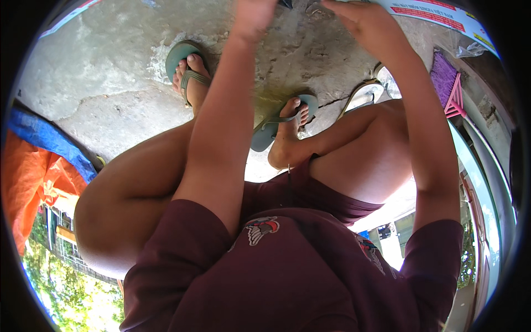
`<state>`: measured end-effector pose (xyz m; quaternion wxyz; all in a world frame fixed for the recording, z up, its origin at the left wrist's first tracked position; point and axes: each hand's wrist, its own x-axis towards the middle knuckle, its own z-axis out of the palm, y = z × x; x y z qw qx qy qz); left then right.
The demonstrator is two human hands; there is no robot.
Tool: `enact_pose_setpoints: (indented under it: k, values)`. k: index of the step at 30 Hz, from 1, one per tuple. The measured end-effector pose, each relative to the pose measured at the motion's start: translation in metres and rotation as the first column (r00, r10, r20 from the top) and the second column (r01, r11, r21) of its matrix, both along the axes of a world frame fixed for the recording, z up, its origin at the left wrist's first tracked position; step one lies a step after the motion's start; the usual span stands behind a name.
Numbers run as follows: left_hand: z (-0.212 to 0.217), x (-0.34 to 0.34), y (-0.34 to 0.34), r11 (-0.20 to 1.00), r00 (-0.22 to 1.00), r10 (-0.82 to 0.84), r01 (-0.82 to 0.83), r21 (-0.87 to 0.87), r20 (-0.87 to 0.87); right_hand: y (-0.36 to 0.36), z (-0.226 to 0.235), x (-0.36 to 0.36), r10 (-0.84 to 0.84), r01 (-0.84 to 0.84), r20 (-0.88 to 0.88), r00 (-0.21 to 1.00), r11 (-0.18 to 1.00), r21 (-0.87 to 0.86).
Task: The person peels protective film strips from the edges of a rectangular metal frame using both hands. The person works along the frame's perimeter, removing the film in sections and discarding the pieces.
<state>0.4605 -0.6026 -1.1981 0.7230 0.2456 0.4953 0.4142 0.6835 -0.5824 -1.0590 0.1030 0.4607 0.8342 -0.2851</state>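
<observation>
Tarpaulin sheeting (25, 177), orange and blue, is at far left. Next, a green flip-flop (176, 53) is on the concrete floor (121, 66). The left hand (254, 14) is blurred and cropped by the top edge; its opening and hold cannot be told. A dark, unidentifiable object (285, 3) shows between the hands. The right hand (362, 22) extends leftward, its grip likewise unclear. Rightmost is a purple broom (444, 77).

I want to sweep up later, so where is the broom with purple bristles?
In the head view, the broom shows at the upper right, just right of the person's right forearm, lower and farther right than the right hand.
</observation>
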Motion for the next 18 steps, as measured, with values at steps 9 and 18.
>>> enact_pose_setpoints:
  k: [9,18]
  values:
    - [0.029,0.047,-0.009,0.936,0.801,-0.059,0.252,0.247,-0.595,-0.037,0.115,0.000,-0.514,0.517,-0.114,0.850,0.856,-0.003]
    - [0.020,0.067,-0.021,0.907,0.727,-0.210,0.395,0.148,-0.653,-0.030,0.110,0.019,-0.603,0.586,-0.247,0.759,0.797,-0.145]
